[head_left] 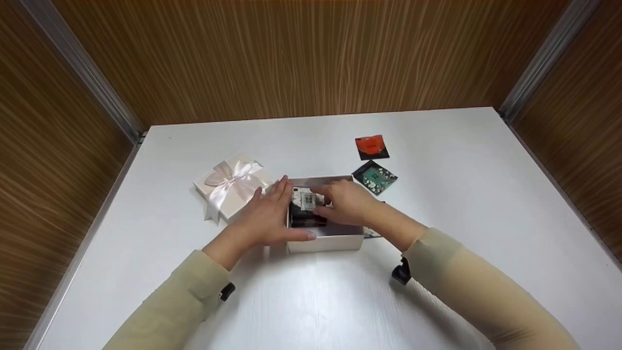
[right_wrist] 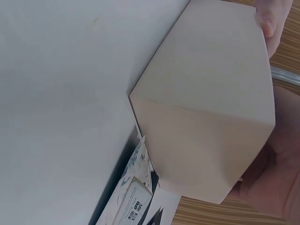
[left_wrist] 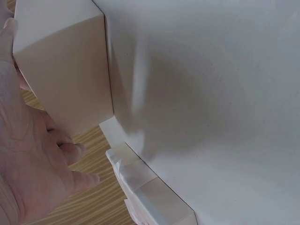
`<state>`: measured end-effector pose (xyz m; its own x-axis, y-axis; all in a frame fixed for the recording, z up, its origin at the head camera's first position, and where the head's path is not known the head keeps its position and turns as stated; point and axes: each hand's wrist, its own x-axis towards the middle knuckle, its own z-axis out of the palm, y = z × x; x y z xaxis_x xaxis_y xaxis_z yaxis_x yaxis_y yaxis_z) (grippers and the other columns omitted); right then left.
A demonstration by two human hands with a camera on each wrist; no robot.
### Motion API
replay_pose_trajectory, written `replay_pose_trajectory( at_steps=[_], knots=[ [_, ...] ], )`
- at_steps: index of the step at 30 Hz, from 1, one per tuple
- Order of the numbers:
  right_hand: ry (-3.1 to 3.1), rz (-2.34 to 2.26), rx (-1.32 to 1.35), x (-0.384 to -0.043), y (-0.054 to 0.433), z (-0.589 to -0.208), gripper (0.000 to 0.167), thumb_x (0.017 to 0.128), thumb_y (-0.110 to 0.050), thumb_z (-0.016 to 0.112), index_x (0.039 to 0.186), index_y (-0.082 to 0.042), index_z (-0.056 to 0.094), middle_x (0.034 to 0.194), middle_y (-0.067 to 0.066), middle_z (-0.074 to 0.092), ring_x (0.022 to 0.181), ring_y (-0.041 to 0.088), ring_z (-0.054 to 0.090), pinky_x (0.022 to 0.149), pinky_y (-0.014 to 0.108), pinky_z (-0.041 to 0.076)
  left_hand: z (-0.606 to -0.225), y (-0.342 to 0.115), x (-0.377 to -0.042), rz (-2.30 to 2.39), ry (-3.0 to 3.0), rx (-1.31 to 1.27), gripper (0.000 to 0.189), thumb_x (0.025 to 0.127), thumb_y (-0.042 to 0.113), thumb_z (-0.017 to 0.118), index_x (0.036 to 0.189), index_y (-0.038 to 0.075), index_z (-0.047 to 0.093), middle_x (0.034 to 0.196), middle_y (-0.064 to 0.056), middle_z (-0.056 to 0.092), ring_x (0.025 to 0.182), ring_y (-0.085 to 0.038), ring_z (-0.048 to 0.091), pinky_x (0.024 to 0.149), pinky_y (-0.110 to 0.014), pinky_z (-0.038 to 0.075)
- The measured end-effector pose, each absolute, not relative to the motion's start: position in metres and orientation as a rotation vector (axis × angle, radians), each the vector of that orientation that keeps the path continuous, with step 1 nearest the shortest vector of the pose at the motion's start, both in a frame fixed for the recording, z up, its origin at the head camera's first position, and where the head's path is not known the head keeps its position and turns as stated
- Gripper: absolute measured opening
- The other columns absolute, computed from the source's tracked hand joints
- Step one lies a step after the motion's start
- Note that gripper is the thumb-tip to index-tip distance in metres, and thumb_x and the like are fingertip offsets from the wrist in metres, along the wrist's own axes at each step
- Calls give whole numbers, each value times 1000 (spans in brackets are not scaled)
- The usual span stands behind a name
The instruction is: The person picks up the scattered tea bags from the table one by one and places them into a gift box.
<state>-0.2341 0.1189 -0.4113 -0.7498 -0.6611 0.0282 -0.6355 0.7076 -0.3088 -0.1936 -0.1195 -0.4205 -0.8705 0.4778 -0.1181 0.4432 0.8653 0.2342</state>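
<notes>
"Where do you see the black-and-white packet [head_left: 308,200]?"

"It lies inside the white box [head_left: 325,244], toward its left wall, near the middle of the counter [head_left: 461,194]."

"And the fingers?"

"On my head feed the right hand [head_left: 346,200] reaches over the right wall, thumb and index finger pinching the packet's right side. The left hand [head_left: 268,214] has its fingers straight and released, laid along the box's left wall, thumb over the front rim."

"Anything just outside?"

"I see a floral packet [right_wrist: 135,169] by the box's right wall, partly under the right wrist. A green packet [head_left: 375,177] lies off the box's far right corner, and a red packet [head_left: 371,146] beyond it, nearer the counter's far edge. Toward the left edge I have the lid [head_left: 235,201] with its satin bow [head_left: 234,180]. Wood-grain panels [head_left: 272,58] rise past the far edge."
</notes>
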Motion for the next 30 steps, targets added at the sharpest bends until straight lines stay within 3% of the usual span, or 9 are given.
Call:
replay_pose_trajectory(
  at_steps=[7, 12, 16, 22, 30],
  knots=[
    [2794, -551, -1114, -232, 123, -408, 53, 99, -27, 74, 145, -3, 65, 95, 9, 76, 80, 20, 68, 78, 44, 59, -421, -120, -194, 299, 2878, 721, 141, 78, 99, 47, 168, -2, 7, 176, -21, 1, 162, -35, 12, 128, -63, 10],
    [2783, -666, -1087, -235, 134, -399, 52, 101, -26, 74, 147, -5, 63, 93, 3, 72, 80, 17, 63, 73, 36, 56, -421, -119, -195, 306, 2874, 723, 141, 79, 99, 48, 168, -2, 7, 176, -21, 1, 162, -35, 12, 128, -63, 10],
    [2787, -805, -1028, -240, 150, -385, 54, 101, -24, 74, 150, -6, 60, 97, 2, 74, 85, 16, 67, 77, 35, 58, -420, -118, -195, 303, 2874, 717, 142, 78, 100, 47, 168, -2, 7, 176, -21, 2, 162, -35, 11, 128, -63, 10],
    [2847, -1026, -958, -258, 186, -374, 48, 100, -15, 74, 145, -1, 64, 98, 9, 77, 91, 24, 73, 85, 41, 61, -419, -117, -195, 317, 2874, 708, 142, 78, 98, 50, 169, -1, 6, 176, -21, 3, 162, -35, 11, 128, -62, 9],
    [2972, -1065, -717, -281, 236, -383, 46, 99, -15, 75, 142, -2, 66, 126, 22, 70, 114, 38, 66, 91, 51, 54, -420, -117, -193, 317, 2881, 708, 142, 77, 97, 53, 169, -1, 6, 176, -21, 4, 162, -35, 13, 128, -62, 9]
  ],
)
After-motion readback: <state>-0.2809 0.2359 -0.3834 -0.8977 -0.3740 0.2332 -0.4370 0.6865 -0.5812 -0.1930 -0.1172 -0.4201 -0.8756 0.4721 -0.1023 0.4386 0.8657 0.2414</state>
